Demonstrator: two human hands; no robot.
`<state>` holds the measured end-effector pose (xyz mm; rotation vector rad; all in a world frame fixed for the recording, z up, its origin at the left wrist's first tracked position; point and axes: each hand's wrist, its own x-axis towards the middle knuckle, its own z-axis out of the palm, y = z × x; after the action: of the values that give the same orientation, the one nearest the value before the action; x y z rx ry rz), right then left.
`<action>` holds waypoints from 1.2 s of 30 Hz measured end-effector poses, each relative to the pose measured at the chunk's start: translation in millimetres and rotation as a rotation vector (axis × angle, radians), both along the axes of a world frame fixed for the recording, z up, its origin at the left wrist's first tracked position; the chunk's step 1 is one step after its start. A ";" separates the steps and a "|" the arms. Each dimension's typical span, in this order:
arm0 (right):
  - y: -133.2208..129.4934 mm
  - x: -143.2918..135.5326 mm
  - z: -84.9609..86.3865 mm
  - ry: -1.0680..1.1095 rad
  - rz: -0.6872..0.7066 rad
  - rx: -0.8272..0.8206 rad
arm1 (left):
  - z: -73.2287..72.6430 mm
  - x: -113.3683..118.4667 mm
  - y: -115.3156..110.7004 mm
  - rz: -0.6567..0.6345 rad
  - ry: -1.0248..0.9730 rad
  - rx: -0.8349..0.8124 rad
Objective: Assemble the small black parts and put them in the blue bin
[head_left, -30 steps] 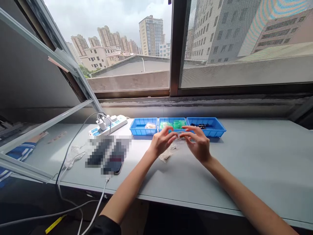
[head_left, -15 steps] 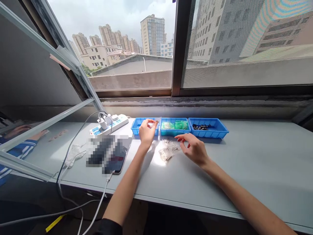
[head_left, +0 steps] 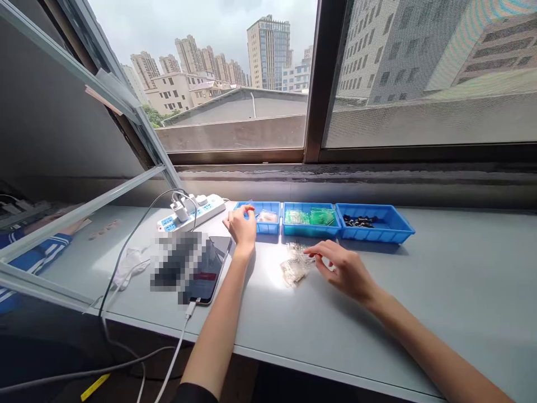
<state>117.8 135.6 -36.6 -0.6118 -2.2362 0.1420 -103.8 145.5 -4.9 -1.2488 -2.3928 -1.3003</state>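
Observation:
My left hand (head_left: 242,228) is raised at the left end of the left blue bin (head_left: 268,228), its thumb and fingertips pinched together. A faint clear edge shows at those fingertips, too small to name. Inside that bin lie small clear packets (head_left: 267,216) with pale contents. My right hand (head_left: 346,268) hovers palm down at the right side of a heap of small clear bags (head_left: 295,267) on the table. Its fingers are loosely bent, with a gap between forefinger and thumb. Whether the fingertips touch the heap is hard to see.
The middle blue bin (head_left: 310,230) holds green and clear packets; the right bin (head_left: 396,234) holds small black parts. Left on the table (head_left: 453,291) are a power strip (head_left: 210,208), a phone (head_left: 212,280) and cables. Behind a metal frame (head_left: 126,193), another person's sleeve (head_left: 52,249) shows.
My left hand has drawn left from over the left bin, uncovering the packets inside. My right hand stays beside the heap of bags. The view has shifted slightly.

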 end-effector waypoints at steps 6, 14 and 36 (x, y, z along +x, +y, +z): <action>-3.2 0.7 4.6 -0.049 0.030 0.025 | -2.6 -3.1 3.9 -0.020 -0.024 -0.005; -6.2 3.5 4.4 -0.211 0.124 -0.022 | -4.6 -12.3 7.0 -0.105 -0.074 0.071; 0.5 7.2 5.3 -0.394 0.043 -0.163 | 2.7 -15.8 3.5 -0.041 -0.051 0.093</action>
<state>125.0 136.1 -31.3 -0.7294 -2.6383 0.2445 -119.6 149.0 -2.2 -1.2599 -2.3222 -1.4542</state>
